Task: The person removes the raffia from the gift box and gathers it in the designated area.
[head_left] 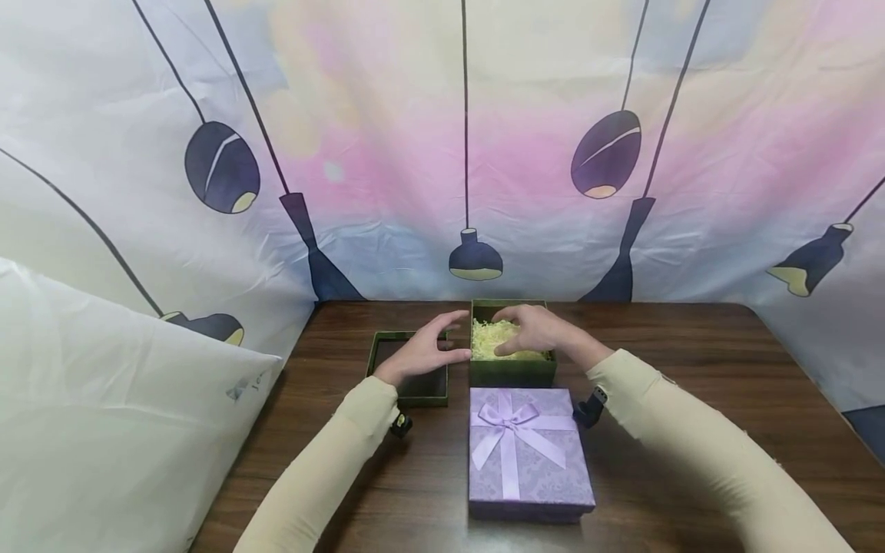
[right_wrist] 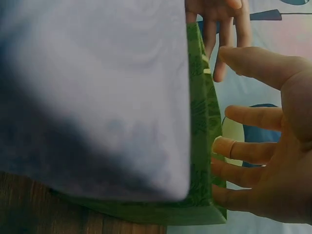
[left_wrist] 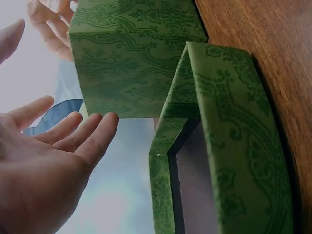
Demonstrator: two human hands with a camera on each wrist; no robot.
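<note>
A green patterned box (head_left: 513,373) stands at the table's far side, with pale yellow shredded paper (head_left: 484,338) in it. My right hand (head_left: 535,330) hovers over it with fingers spread; in the right wrist view the fingertips (right_wrist: 225,146) come right at the box's rim. Between this box and the green lid (left_wrist: 243,136) is my left hand (head_left: 423,352), thumb and fingers apart, nothing held. The lid lies to the left with its dark inside facing up. Nearer to me sits a purple gift box (head_left: 528,453) tied with a lilac ribbon bow (head_left: 508,421), below the right wrist.
The dark wooden table (head_left: 664,369) carries all the boxes. A cloth backdrop (head_left: 394,153) printed with hanging lamps rises behind its far edge. On the left, a white sheet (head_left: 124,415) comes up to the table's side.
</note>
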